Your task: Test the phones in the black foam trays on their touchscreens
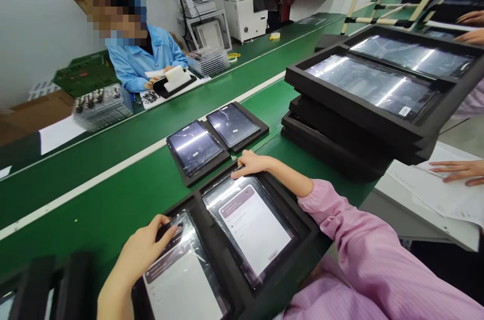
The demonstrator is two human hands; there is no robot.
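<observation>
A black foam tray [201, 228] lies in front of me on the green bench, with two lit tablets in its recesses. My left hand [145, 247] is closed on the upper left corner of the left tablet [181, 282], its thumb over the screen. At the top edge of the right tablet [255, 224], my right hand [251, 163] has its fingers bent over the rim and its thumb on the glass. Both screens show a white page with a dark purple band, under clear film. The undersides of the fingers are hidden.
Beyond the tray, two dark tablets [194, 147] [233, 124] rest on foam pads. Stacked foam trays [351, 103] with tablets stand at the right, near papers [434, 184] under another person's hand. A co-worker in blue [145, 58] sits across the bench. More foam [71, 284] is at lower left.
</observation>
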